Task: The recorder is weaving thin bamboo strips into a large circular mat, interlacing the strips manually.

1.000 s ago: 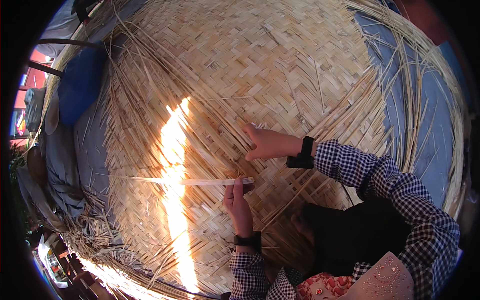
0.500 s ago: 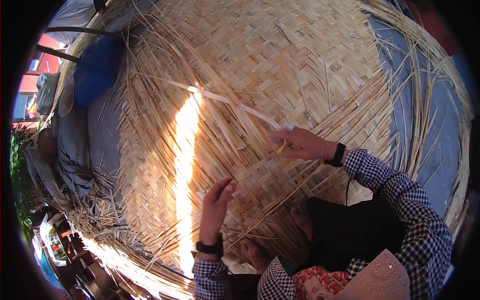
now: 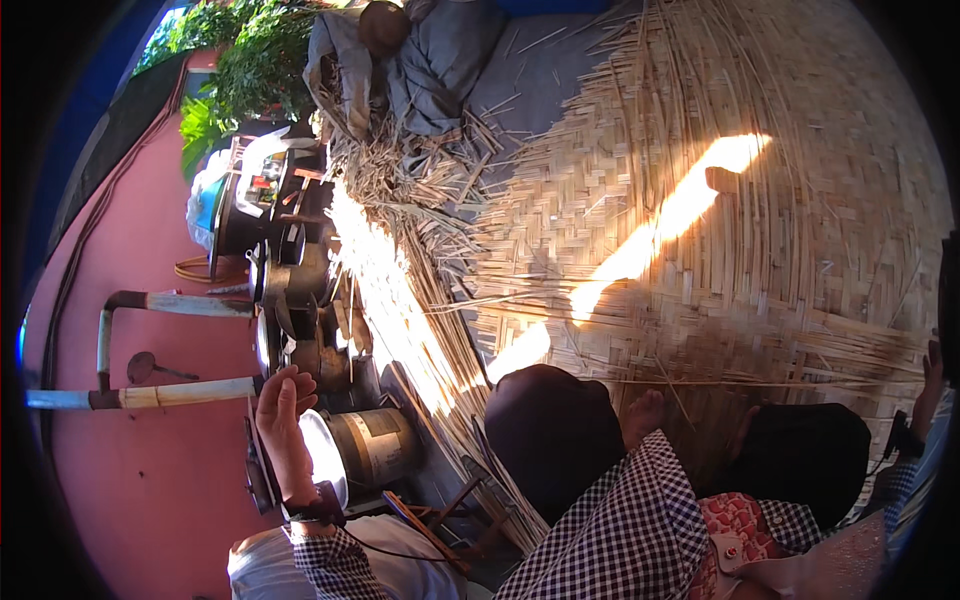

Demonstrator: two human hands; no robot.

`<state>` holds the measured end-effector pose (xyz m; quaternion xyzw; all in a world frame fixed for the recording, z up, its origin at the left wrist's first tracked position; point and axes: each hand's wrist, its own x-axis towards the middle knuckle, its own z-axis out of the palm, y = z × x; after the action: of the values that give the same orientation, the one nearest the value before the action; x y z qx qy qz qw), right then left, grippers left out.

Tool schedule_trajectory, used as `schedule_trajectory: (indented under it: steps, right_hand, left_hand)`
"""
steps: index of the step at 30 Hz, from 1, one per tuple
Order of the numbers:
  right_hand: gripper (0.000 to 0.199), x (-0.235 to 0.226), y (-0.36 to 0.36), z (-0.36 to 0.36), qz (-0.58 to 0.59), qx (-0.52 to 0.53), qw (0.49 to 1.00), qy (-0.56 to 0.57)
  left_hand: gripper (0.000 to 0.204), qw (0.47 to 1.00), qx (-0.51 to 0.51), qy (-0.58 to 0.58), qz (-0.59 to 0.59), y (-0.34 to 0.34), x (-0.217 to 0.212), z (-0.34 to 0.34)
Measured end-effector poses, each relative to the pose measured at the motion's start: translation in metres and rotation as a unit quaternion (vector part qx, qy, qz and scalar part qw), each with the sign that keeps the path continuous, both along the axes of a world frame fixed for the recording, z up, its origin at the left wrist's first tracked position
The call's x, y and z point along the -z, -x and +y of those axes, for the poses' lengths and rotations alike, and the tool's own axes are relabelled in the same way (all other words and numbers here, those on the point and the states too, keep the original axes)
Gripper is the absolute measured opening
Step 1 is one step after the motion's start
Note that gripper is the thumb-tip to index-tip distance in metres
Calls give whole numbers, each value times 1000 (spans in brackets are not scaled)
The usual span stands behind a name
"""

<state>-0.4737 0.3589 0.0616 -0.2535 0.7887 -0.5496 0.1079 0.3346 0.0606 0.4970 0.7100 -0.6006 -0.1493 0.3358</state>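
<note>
My left hand (image 3: 288, 432) is raised on the left, beside a metal bucket (image 3: 378, 445) with a white top. It is empty, its fingers stretched out and slightly bent. At the far right rim, my right hand (image 3: 932, 385) hangs in shadow over the mat's edge; its fingers are too dark to read. A large woven bamboo mat (image 3: 560, 225) spreads before me, with loose strips sticking out along its sides. My bare foot (image 3: 643, 418) rests on it, and a bright band of sunlight crosses it.
Beyond my left hand, dark pots (image 3: 300, 270) crowd against a pink wall (image 3: 150, 450) with a pipe (image 3: 185, 392). A long bundle of bamboo strips (image 3: 420, 330) lies between the pots and mat. Strip scraps (image 3: 410, 175) and grey cloth (image 3: 440, 70) are heaped farther back.
My view has swung left toward the wall and pots. The left hand has moved off the mat to beside the bucket. The right hand, earlier at a pale strip, is now at the rim.
</note>
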Motion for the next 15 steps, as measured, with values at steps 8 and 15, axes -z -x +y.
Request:
schedule_trajectory:
  steps: [8,15]
  right_hand:
    - [18,-26,-196,-106,-230,-445,824,-265]
    - [25,-103,-249,-238,-42,-558,721,-409]
  left_hand:
    - [20,954,-243,-161,77,-220,243,113]
    - [16,901,-381,-206,18,-311,433,179]
